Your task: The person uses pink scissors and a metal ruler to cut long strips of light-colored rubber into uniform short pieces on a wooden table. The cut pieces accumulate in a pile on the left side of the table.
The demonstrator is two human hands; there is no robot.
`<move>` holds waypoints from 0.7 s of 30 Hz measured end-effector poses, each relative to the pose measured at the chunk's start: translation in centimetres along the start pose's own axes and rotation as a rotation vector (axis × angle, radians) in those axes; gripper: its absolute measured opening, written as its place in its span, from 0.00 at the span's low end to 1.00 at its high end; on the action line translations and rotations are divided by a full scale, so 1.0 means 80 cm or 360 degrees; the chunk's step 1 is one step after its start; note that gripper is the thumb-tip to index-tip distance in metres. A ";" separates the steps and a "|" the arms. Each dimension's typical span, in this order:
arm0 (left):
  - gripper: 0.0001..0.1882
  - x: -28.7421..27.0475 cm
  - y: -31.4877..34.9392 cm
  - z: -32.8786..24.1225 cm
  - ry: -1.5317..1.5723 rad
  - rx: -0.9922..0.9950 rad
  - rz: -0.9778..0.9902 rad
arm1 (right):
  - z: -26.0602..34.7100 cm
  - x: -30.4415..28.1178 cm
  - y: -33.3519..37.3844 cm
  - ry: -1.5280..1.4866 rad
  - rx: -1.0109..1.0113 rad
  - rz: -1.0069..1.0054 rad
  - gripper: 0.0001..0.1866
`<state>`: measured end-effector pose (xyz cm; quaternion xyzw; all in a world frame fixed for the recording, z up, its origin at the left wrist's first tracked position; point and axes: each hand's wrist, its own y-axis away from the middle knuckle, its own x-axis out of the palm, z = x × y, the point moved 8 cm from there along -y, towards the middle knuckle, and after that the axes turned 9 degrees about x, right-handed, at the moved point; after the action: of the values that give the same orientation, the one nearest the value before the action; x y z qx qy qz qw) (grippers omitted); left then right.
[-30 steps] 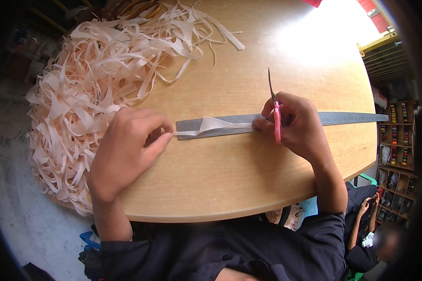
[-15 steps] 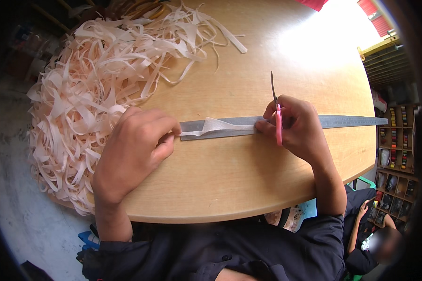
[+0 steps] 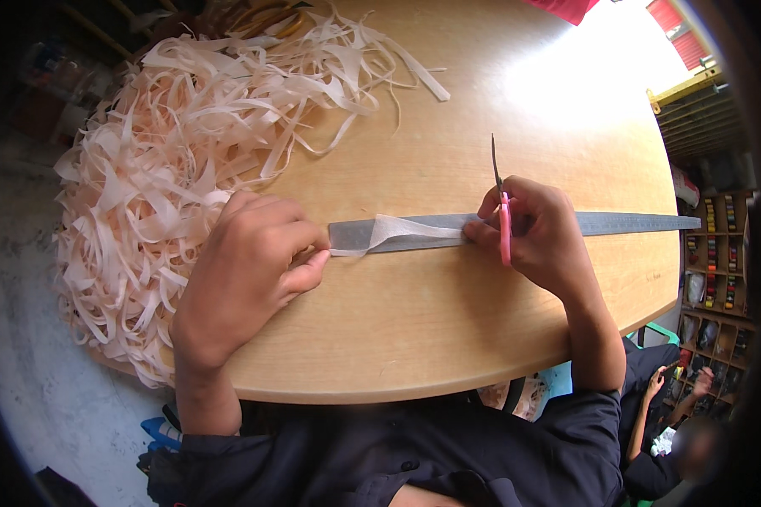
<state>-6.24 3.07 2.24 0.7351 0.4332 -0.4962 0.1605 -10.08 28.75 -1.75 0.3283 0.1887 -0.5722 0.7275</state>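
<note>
A pale fabric strip [image 3: 393, 226], partly folded with a wider flap in its middle, lies across a grey metal ruler [image 3: 630, 222]. Between thumb and fingertips my left hand [image 3: 247, 275] pinches the strip's left end, just off the ruler's left tip. My right hand [image 3: 543, 237] is closed around pink-handled scissors [image 3: 505, 228], whose dark blades point away from me. The thumb and fingertips of that hand also press the strip's right end at the ruler. My right palm hides part of the ruler.
A big heap of pale fabric strips [image 3: 169, 160] covers the left of the wooden table [image 3: 414, 338]. At the back left are gold-coloured scissor handles [image 3: 275, 19]. Another person [image 3: 651, 422] sits at lower right, near a shelf [image 3: 719, 313] of small compartments.
My left hand has moved slightly toward me with the strip's left end, which now crosses the ruler's near edge. My right hand stays almost in place. The other person's hand has risen.
</note>
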 end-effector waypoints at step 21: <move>0.04 0.005 -0.003 0.006 0.0006 -0.0121 0.0036 | -0.001 0.001 -0.001 0.0020 0.0013 0.0039 0.12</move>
<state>-6.66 3.07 1.72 0.7342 0.4438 -0.4761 0.1930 -10.09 28.71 -1.89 0.3371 0.1868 -0.5620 0.7319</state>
